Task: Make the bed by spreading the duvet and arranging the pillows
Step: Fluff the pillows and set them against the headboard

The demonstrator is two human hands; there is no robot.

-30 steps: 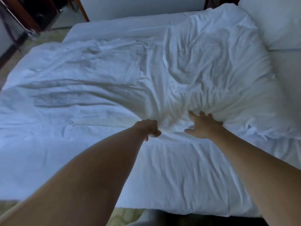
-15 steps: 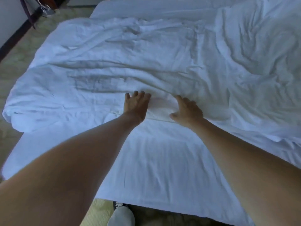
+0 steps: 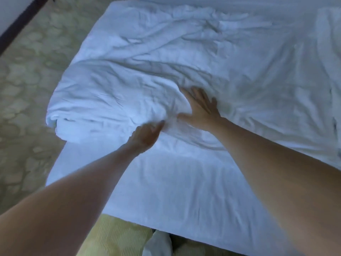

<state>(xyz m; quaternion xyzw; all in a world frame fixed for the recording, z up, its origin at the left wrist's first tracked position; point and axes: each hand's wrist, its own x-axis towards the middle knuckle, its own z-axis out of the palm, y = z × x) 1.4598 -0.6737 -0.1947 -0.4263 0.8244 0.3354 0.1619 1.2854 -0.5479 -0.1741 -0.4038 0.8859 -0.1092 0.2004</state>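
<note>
Both sets of fingers are on the duvet (image 3: 166,74): my left hand (image 3: 145,135) pinches its near fold, my right hand (image 3: 200,108) lies flat, released. It is bunched across the bed (image 3: 166,191). I would grasp the edge firmly and pull towards me evenly.

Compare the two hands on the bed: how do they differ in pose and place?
The right hand lies flat with fingers spread on top of the duvet; the left hand is at the duvet's near edge with fingers bent, though blur hides whether it grips. The right hand reaches farther across the bed than the left hand. Both touch the duvet close together.
</note>
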